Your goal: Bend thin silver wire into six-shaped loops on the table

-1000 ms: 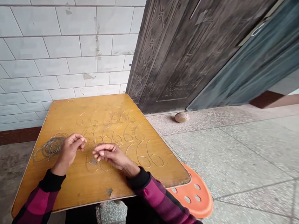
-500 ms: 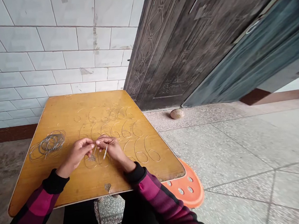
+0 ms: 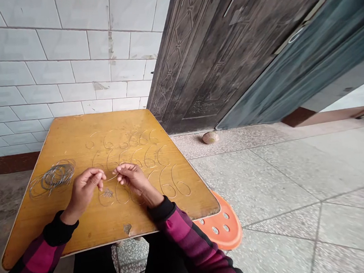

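Between my two hands stretches a thin piece of wire (image 3: 110,177), held above the table. My left hand (image 3: 84,188) pinches one end with thumb and fingertips. The other end sits in the pinched fingers of my right hand (image 3: 133,179). Rows of wire pieces bent like a figure six, among them one bent wire (image 3: 183,188), lie on the table beyond and beside my hands. A loose bundle of grey wire (image 3: 57,176) rests left of my left hand. Just below the held wire is a small pile of tiny grey bits (image 3: 107,193).
The yellow wooden table (image 3: 91,231) has a chipped spot near its front edge. An orange stool (image 3: 231,230) with holes pokes out under its right corner. White tiled wall (image 3: 63,70) stands behind; a dark carved door (image 3: 208,74) and a round stone (image 3: 210,137) are right.
My hands have moved apart, the left one leftward, and the wire now spans the gap. The pale strip below my right fingers no longer shows. The view has shifted slightly right.
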`<state>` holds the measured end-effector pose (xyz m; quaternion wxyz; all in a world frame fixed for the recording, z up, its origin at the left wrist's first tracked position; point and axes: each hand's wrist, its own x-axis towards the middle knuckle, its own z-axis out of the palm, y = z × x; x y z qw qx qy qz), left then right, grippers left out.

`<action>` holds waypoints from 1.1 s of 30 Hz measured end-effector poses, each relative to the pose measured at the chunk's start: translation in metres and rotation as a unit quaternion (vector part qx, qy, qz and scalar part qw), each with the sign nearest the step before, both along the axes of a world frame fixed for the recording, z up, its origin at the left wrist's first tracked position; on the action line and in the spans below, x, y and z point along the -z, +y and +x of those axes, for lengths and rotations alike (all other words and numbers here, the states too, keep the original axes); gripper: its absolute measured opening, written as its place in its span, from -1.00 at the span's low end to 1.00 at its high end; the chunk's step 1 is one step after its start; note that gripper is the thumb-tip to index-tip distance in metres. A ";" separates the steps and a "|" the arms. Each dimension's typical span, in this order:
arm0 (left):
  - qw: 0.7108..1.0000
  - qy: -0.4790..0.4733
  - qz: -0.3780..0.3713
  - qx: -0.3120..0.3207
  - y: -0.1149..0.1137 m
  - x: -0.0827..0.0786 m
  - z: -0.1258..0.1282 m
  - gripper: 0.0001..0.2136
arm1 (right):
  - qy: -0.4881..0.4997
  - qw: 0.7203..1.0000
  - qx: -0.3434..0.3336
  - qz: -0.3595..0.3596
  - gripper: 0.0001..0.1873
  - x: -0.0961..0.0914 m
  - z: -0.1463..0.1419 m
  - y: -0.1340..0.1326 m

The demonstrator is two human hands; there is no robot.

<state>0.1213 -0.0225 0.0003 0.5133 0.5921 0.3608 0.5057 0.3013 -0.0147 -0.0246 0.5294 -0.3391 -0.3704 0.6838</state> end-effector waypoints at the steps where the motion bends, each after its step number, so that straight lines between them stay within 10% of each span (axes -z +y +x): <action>1: 0.999 -0.036 -0.025 -0.019 0.004 0.000 -0.001 -0.85 | 0.030 0.999 -0.026 -0.011 -0.72 -0.001 -0.001 -0.002; 7: 0.973 -0.161 -0.167 -0.006 0.016 0.010 0.001 -0.84 | 0.082 0.988 -0.131 -0.003 -0.71 -0.004 -0.011 -0.013; 14: 0.928 -0.255 -0.269 0.022 0.030 0.020 -0.009 -0.85 | 0.111 0.991 -0.066 0.034 -0.71 -0.005 -0.004 -0.013; 28: 0.917 -0.315 -0.221 -0.100 0.049 0.012 -0.031 -0.93 | 0.044 0.984 0.144 0.094 -0.68 -0.018 0.025 -0.019; 33: 0.942 -0.242 -0.233 -0.009 0.036 0.006 -0.024 -0.85 | 0.028 0.986 0.147 0.079 -0.71 -0.019 0.020 -0.013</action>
